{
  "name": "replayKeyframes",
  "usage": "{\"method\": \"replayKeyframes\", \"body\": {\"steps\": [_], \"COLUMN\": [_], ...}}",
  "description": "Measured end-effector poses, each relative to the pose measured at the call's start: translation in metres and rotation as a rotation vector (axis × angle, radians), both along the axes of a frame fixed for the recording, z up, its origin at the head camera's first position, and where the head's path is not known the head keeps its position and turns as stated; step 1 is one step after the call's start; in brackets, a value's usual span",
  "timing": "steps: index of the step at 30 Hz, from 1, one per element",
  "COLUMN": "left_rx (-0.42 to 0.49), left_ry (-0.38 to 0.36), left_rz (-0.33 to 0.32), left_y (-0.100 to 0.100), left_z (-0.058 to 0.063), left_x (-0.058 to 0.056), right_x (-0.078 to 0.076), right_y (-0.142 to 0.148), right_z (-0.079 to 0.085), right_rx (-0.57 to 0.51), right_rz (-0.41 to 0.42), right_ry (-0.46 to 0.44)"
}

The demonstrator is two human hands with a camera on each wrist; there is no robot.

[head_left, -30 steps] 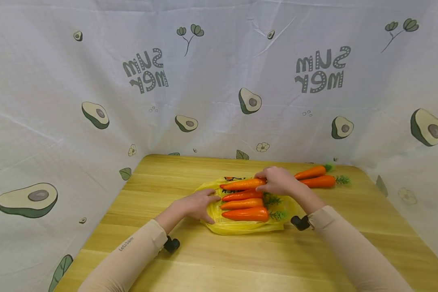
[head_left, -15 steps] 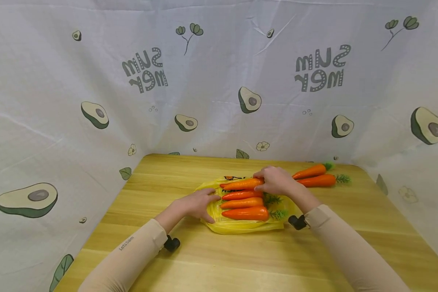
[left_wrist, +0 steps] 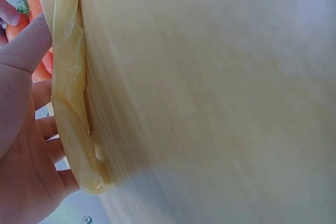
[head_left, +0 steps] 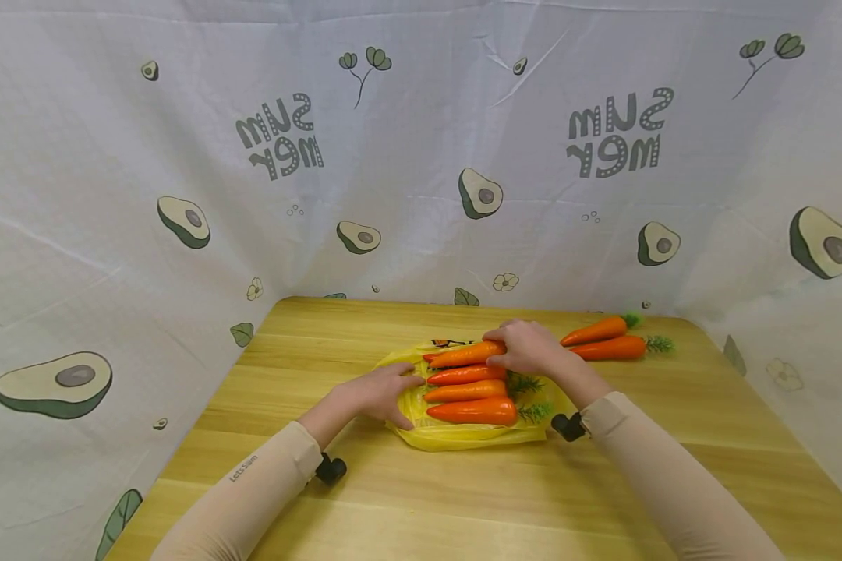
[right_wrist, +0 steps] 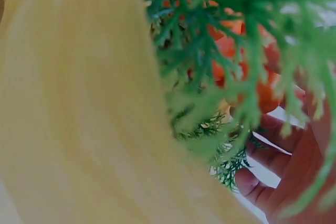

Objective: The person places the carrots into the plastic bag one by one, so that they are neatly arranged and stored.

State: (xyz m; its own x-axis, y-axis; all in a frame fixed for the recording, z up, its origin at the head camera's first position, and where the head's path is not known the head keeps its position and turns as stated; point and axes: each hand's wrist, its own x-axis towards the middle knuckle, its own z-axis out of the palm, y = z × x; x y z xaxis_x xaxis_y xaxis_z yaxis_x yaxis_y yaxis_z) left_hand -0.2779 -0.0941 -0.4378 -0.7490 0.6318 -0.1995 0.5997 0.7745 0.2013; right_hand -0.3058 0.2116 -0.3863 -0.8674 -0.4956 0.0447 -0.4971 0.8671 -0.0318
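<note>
A row of orange carrots with green tops lies on a yellow plastic bag (head_left: 477, 440). Over the far end of the row, my right hand (head_left: 529, 348) grips a carrot (head_left: 466, 354) near its thick end; a second tip peeks out beside that carrot's tip. Closer to me lie a red-orange carrot (head_left: 466, 375), another carrot (head_left: 465, 391) and a thick carrot (head_left: 472, 411). My left hand (head_left: 375, 393), fingers spread, touches the bag's left side; the left wrist view has its fingertips hidden behind the bag's folded edge (left_wrist: 68, 61). Blurred carrot leaves (right_wrist: 252, 51) partly cover the right wrist view.
Two more carrots, an upper carrot (head_left: 596, 331) and a lower carrot (head_left: 612, 348), lie at the back right of the wooden table (head_left: 421, 499). A white cloth (head_left: 407, 140) with avocado prints surrounds the table at the back and sides.
My right hand has shifted slightly left with its carrot, which now slants, and a second tip shows beside it. My left hand has stayed in place.
</note>
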Motion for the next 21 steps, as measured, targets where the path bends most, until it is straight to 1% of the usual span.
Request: {"method": "replayKeyframes", "body": {"steps": [9, 17, 21], "left_rx": [0.007, 0.011, 0.011], "left_ry": [-0.004, 0.003, 0.000], "left_rz": [0.001, 0.002, 0.007], "left_y": [0.0004, -0.0001, -0.0005], "left_z": [0.0008, 0.0000, -0.0014], "left_x": [-0.0001, -0.0003, -0.0009], "right_x": [-0.0004, 0.0020, 0.0042], "right_y": [-0.0007, 0.0000, -0.0011], "right_z": [-0.0004, 0.0038, 0.0067], "right_rx": [-0.031, -0.082, -0.093], "right_rz": [0.000, -0.007, -0.004], "right_ry": [-0.023, -0.082, -0.090]}}
